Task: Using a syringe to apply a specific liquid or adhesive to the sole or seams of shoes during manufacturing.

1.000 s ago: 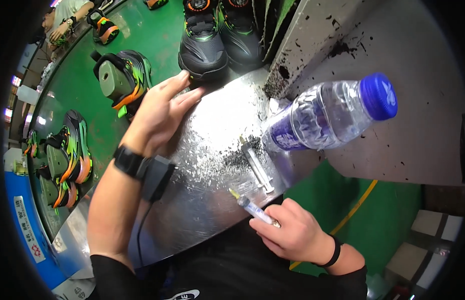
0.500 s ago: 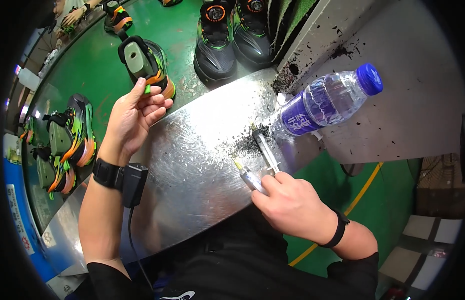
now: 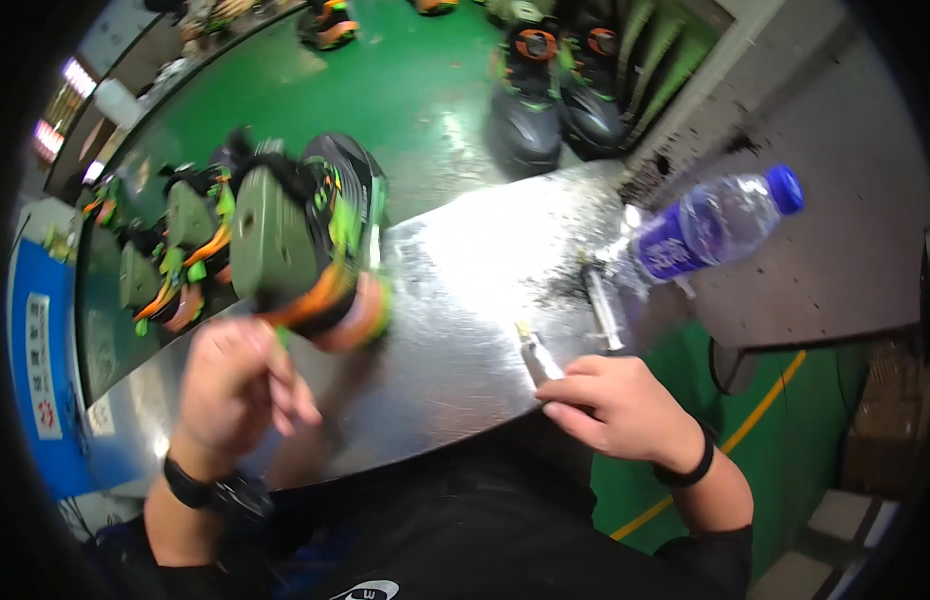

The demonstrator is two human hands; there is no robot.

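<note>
At the left, my left hand (image 3: 230, 385) is blurred, its thumb and forefinger pinched at the green heel tab (image 3: 282, 338) of a black, green and orange sneaker (image 3: 357, 310). An olive shoe last (image 3: 270, 245) fills the sneaker's opening. The sneaker is tilted over the edge of the metal plate (image 3: 435, 370). To the right, my right hand (image 3: 630, 410) has its fingers closed around the rear end of a syringe (image 3: 535, 355) with a yellowish tip; part of the barrel is hidden by them. A second syringe (image 3: 603, 310) lies beyond, beside dark scraps.
A water bottle (image 3: 720, 225) with a blue cap lies tilted at the plate's right end. Two black shoes (image 3: 530, 110) stand at the back on the green table (image 3: 415, 150). More sneakers with lasts (image 3: 190, 215) stand at the left. A grey panel (image 3: 835, 240) borders the right.
My left hand has drawn the sneaker nearer to me, off its place at the back. The view has shifted left. The right hand stays by the syringe.
</note>
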